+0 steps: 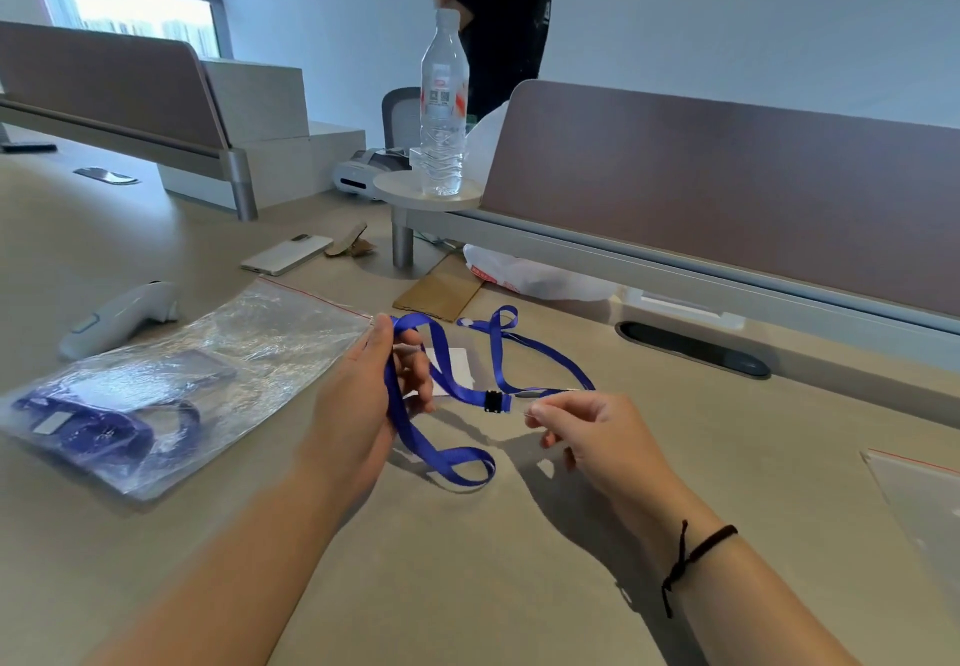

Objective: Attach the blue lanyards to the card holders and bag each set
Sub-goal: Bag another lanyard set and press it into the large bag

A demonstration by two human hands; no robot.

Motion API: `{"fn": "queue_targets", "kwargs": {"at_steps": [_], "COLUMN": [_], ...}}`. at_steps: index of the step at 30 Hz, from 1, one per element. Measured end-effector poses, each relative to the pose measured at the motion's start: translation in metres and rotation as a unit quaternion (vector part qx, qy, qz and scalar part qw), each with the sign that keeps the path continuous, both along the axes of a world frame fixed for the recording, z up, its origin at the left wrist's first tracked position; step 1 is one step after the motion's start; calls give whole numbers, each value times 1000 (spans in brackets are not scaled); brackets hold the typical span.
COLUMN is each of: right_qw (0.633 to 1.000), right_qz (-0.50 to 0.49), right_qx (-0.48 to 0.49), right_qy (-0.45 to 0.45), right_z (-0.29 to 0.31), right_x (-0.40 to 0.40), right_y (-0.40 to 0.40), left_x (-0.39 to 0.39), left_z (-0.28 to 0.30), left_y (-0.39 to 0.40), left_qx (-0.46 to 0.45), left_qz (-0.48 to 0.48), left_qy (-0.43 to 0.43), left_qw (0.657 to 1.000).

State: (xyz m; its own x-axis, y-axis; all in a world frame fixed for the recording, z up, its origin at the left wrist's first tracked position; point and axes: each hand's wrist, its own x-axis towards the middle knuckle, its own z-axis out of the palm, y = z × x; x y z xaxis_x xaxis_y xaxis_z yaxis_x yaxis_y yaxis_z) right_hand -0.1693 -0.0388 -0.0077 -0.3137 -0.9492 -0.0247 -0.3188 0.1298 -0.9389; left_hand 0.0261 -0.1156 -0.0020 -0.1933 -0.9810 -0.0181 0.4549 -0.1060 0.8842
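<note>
Head camera view, left to right: a clear zip bag (171, 379) with a blue lanyard set inside lies on the beige desk (467, 561). The person's left hand (363, 395) grips a loose blue lanyard (447, 374) over a card holder (457, 371). Their right hand (587, 431) pinches its metal clip end.

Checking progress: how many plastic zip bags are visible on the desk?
2: one filled zip bag left of the left hand, one at the right frame edge. Others may be hidden.
</note>
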Motion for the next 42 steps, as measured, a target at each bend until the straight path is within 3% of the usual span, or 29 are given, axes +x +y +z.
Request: {"fn": "queue_targets", "kwargs": {"at_steps": [2,5,9,12,16,19,23,28,32,38,42], "right_qw": [999,984,902,871,874,889,905,932,947,957,963], "right_qz": [7,84,154,173,137,99,48,2,2,11,8], "right_qx": [-25,-30,-39,-76,-81,-65,-32,-9,-6,-8,-10], "right_qy": [24,151,402,453,459,443,422,363,320,290,270], "right_z": [-7,-18,-29,-33,-35,-34,-37,-40,-41,-35,-29], "right_x": [12,25,34,35,29,17,-12,-39,-38,-31,-30], "right_y": [0,-1,0,2,7,23,71,134,162,173,175], "left_x": [-2,-7,-9,-4,6,14,16,16,25,46,54], "left_z": [-2,-8,-11,-13,-16,-22,-30,-33,-38,-36,-31], "left_y": [-1,0,-1,-3,3,6,9,21,28,45,57], "left_qx": [18,24,2,-47,-142,-176,-165,-296,-328,-312,-296], "left_qz": [-9,-4,22,56,122,113,11,-181,-229,-228,-195], "left_qy": [17,12,-30,-117,-234,-328,-379,-504,-517,-533,-513], "left_qw": [1000,1000,999,990,954,921,910,791,756,753,782]}}
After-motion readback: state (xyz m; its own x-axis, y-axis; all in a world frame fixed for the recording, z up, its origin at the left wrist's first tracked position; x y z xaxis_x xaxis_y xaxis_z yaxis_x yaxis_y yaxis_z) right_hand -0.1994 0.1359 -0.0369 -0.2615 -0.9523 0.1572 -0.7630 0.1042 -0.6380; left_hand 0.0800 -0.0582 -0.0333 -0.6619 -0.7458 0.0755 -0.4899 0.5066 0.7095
